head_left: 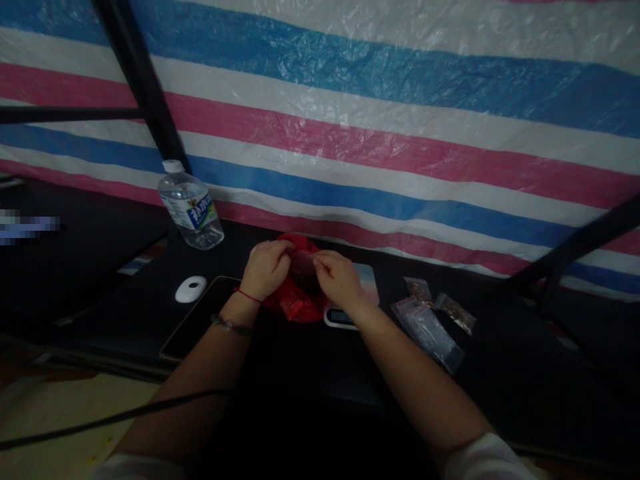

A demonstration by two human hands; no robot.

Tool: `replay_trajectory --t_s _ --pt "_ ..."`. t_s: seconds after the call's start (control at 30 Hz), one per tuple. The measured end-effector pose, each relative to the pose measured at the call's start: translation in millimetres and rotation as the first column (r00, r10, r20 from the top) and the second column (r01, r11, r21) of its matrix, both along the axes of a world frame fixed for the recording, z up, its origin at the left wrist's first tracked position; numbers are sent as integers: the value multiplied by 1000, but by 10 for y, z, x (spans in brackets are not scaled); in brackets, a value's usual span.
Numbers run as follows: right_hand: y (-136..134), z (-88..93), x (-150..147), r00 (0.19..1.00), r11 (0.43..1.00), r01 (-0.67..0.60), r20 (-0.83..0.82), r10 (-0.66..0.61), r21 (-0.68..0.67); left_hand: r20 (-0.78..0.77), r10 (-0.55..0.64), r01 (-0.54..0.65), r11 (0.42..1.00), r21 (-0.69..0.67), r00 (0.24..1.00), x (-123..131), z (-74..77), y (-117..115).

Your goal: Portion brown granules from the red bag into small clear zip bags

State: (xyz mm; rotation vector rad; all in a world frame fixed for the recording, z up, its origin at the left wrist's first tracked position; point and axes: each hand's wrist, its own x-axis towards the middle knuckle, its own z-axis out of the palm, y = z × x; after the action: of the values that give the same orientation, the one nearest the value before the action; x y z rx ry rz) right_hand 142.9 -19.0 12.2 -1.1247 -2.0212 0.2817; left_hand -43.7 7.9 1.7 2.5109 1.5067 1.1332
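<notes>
My left hand (pixel 267 267) and my right hand (pixel 337 277) meet over a red plastic bag (pixel 296 301) on the black table (pixel 500 373). Both hands have their fingers curled. Between the fingertips they pinch a small clear packet (pixel 302 260) just above the bag's mouth. The packet's contents are too dim to make out. A small scale with a pale platform (pixel 365 280) lies under my right wrist, partly hidden by it.
A clear water bottle (pixel 190 205) stands at the back left. A white mouse-like object (pixel 191 289) and a dark tablet (pixel 200 320) lie left of my hands. Several small clear packets (pixel 433 320) lie to the right. A striped tarp (pixel 380 120) hangs behind.
</notes>
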Motion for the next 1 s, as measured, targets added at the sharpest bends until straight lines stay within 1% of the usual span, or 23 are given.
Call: replay_trajectory --t_s 0.07,0.17,0.23,0.27,0.3,0.33,0.4,0.47,0.5,0.53,0.57,0.67,0.7,0.77,0.83,0.87,0.9,0.97,1.0 --pt "-24 39 31 999 999 37 -30 -36 7 -54 23 -24 1000 -6 998 -10 16 3" --pt "-65 100 138 990 995 94 -111 -92 16 -238 14 -26 999 -47 971 22 41 -13" --pt "-100 113 238 964 991 135 -227 -136 -19 -343 -17 -12 997 -82 939 82 33 -27" --pt "-121 106 292 939 987 139 -307 -156 -75 -380 -34 -4 995 -100 924 119 16 -31" --pt "-143 91 347 899 980 127 -399 -179 -155 -407 -52 3 993 -120 912 157 -11 -31" --pt "-167 70 403 841 965 98 -498 -211 -243 -424 -70 9 989 -145 903 192 -47 -26" --pt "-226 21 531 688 924 12 -668 -284 -381 -445 -95 -2 977 -212 891 238 -137 -2" --pt "-304 -17 699 553 896 -33 -755 -352 -442 -469 -107 -43 953 -298 877 243 -226 41" --pt "-353 -29 807 510 888 -22 -769 -386 -460 -486 -109 -75 936 -343 867 232 -262 66" --pt "-410 -37 931 485 879 8 -766 -421 -478 -502 -109 -110 916 -386 858 214 -287 93" --pt "-474 -45 1072 479 866 49 -749 -458 -498 -514 -110 -138 897 -420 851 194 -302 120" --pt "-707 -93 1543 456 817 210 -686 -567 -537 -534 -91 -201 863 -463 840 144 -299 196" --pt "-794 -125 1697 448 797 260 -663 -599 -545 -537 -78 -216 859 -463 840 136 -288 215" --pt "-970 -215 1970 401 761 361 -647 -649 -539 -543 -56 -247 849 -467 838 138 -261 236" --pt "-1139 -334 2174 384 702 438 -589 -711 -562 -556 -34 -278 840 -466 830 166 -216 224" --pt "-1218 -397 2248 399 661 481 -527 -750 -577 -561 -17 -286 847 -448 828 192 -181 205" --pt "-1291 -458 2305 435 608 535 -425 -794 -588 -564 2 -288 861 -419 826 228 -134 178" --pt "-1414 -559 2375 516 494 675 -127 -847 -548 -547 38 -255 910 -328 836 329 -4 112" --pt "-1458 -594 2394 533 453 747 33 -845 -487 -537 37 -231 926 -298 843 392 73 79"
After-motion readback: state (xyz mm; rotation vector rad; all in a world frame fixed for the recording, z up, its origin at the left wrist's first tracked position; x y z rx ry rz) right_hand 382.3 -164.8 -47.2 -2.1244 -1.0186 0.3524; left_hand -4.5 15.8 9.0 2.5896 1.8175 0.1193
